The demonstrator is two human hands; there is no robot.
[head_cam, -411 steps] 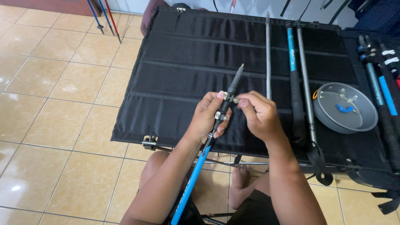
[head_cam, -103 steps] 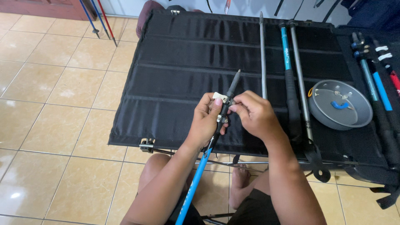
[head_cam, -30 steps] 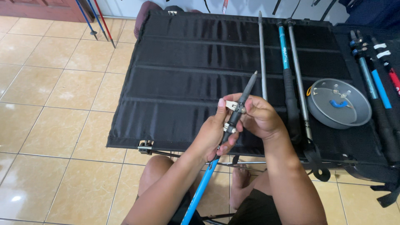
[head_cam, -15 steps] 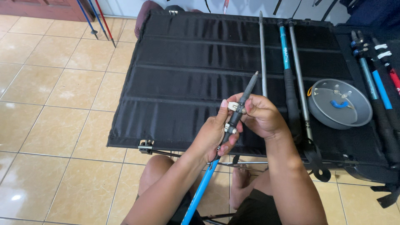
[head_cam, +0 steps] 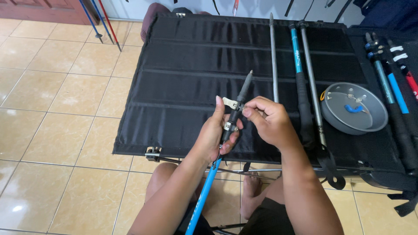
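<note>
While the blue trekking pole [head_cam: 208,187] was gripped by the left hand [head_cam: 216,132] just below its clamp, the small pale lever [head_cam: 230,103] of that clamp was pinched between the thumb and forefinger of the right hand [head_cam: 269,122]. Both hands were closed: the left was wrapped round the dark collar of the pole, the right was curled with its fingertips drawn together at the lever. The step in hand was judged to be work on the locking clamp, the lever being flipped or its tension set; whether the lever stood open or shut could not be told. For the next move, a steady hold by the left hand would be called for, so that the shaft would not turn while the small part was worked with fine force by the right.

The pole was held in the air above the near edge of the black fabric surface [head_cam: 183,56]. Its long axis ran from the lap, lower left, up and away to the upper right, and its thin dark end [head_cam: 246,86] pointed toward the far side of the surface. Further out, a grey pole section [head_cam: 273,56], a teal pole [head_cam: 297,56] and another grey one [head_cam: 310,78] were laid lengthwise, and a round grey dish [head_cam: 370,124] of small parts was set to their right.
</note>
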